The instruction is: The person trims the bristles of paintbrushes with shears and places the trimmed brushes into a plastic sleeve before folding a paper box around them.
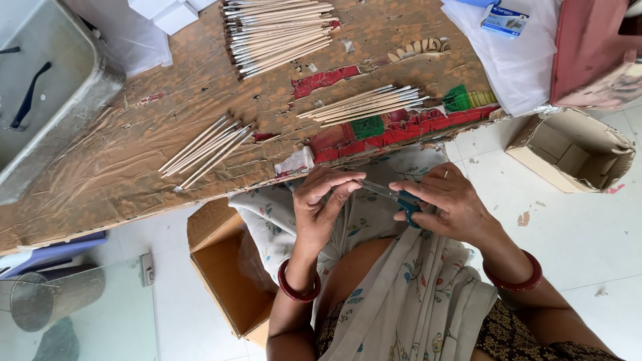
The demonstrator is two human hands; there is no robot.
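Gripping scissors [394, 196], blade tip hidden; fingers [334, 190].

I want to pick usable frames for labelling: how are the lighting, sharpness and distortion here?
Head view: soft, even daylight with faint shadows; mild glare on the glass panel; the left hand, right hand and scissors are reasonably sharp; the brush piles are crisp; wide-angle bending shows along the table edge.
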